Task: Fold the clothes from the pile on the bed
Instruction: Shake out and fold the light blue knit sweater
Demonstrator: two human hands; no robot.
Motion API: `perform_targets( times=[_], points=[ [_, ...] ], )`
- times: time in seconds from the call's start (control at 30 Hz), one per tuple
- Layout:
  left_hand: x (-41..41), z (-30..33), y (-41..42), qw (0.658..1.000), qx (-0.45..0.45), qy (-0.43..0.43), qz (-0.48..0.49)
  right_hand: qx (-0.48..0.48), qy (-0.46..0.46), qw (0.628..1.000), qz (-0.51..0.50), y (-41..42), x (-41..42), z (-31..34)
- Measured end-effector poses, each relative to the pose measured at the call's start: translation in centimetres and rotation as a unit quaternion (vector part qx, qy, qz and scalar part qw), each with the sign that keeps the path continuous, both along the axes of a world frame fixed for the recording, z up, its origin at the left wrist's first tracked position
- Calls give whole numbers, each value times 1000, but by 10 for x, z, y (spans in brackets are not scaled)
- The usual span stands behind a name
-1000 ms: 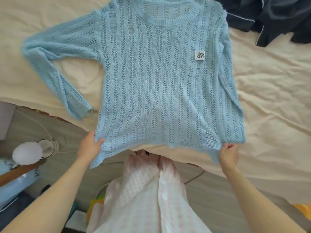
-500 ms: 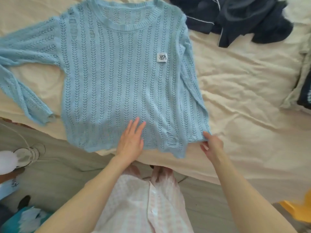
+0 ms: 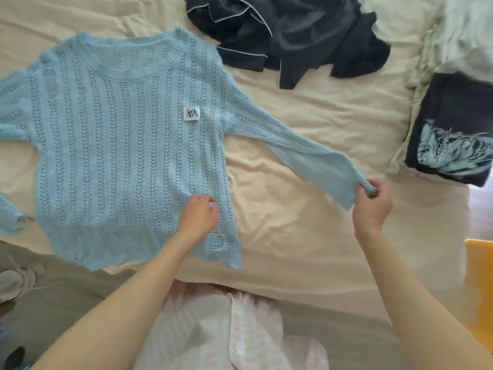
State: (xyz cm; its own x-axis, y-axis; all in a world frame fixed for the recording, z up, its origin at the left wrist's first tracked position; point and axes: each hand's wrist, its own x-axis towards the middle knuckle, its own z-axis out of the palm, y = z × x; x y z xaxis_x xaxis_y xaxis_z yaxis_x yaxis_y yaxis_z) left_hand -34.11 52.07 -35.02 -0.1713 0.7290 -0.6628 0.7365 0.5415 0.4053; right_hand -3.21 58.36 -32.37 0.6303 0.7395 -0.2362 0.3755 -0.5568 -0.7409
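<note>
Right hand (image 3: 371, 206) pinches sweater (image 3: 120, 156) cuff | cream bed (image 3: 306, 236) | grey floor (image 3: 66, 303)

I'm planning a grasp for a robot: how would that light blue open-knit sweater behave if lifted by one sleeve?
Probably floppy: the sleeve droops from the right hand pinching its cuff. The blue sweater looks light, its knit full of holes. Those loose loops could snag fingers or stretch.

This is a bedroom in a home. A bed (image 3: 306, 124) with a rumpled cream sheet fills the view, household clothes lie on it: a light blue knit sweater (image 3: 128, 161) and dark navy garments (image 3: 288, 36). A shoe (image 3: 16, 281) sits on the floor.
</note>
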Motion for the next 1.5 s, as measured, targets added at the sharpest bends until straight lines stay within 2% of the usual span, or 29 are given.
perform_targets(
  times=[0.03, 0.1, 0.17, 0.2, 0.23, 0.3, 0.37, 0.4, 0.47, 0.5, 0.57, 0.63, 0.7, 0.8, 0.9, 1.03, 1.2, 1.3, 1.33, 1.4, 1.5],
  points=[
    [10, 4, 11, 998, 15, -47, 36, 23, -35, 997, 65, -3, -14, 2],
    [32, 11, 32, 977, -2, -162, 137, 35, -43, 974, 219, -21, -47, 4],
    [52, 15, 47, 924, -72, -281, 249, -20, -9, 922, 388, -45, -72, -1],
    [58, 14, 52, 903, -101, -309, 280, -58, 14, 900, 432, -56, -80, -4],
    [63, 11, 53, 896, -120, -315, 290, -88, 32, 898, 430, -64, -84, -9],
    [70, 6, 50, 908, -143, -286, 272, -116, 54, 938, 321, -68, -85, -15],
    [76, -3, 43, 951, -113, -212, 195, -128, 51, 974, 182, -61, -78, -21],
    [79, -9, 39, 975, -72, -163, 135, -141, 52, 980, 134, -55, -74, -25],
    [88, -16, 30, 993, 12, -108, 37, -192, 79, 974, 89, -42, -66, -34],
    [93, -20, 27, 994, 35, -102, 22, -221, 116, 965, 80, -37, -63, -40],
    [98, -29, 23, 988, 21, -98, 114, -265, 234, 934, 53, -29, -63, -47],
    [97, -38, 22, 968, -43, -84, 232, -294, 279, 912, 66, -28, -67, -52],
    [94, -37, 23, 968, -93, -92, 215, -300, 274, 910, 88, -28, -70, -54],
    [92, -18, 37, 976, -31, -136, 166, -293, 321, 900, 40, -26, -74, -46],
    [74, 19, 55, 955, 64, -214, 197, -264, 352, 898, -22, -25, -74, -35],
    [10, 83, 66, 921, 198, -257, 215, -233, 368, 900, -9, -24, -89, -15],
    [-89, 127, 51, 849, 238, -308, 358, -232, 385, 892, 51, -12, -149, 5],
    [-147, 114, 27, 824, 211, -257, 459, -246, 388, 884, 86, -6, -193, 11],
    [-166, 103, 17, 832, 197, -204, 476, -251, 385, 883, 92, -4, -208, 11],
    [-201, 77, -1, 874, 148, -70, 458, -262, 373, 884, 103, 3, -235, 10],
    [-238, 45, -16, 941, 37, 39, 333, -268, 350, 892, 106, 15, -272, 1]
  ],
)
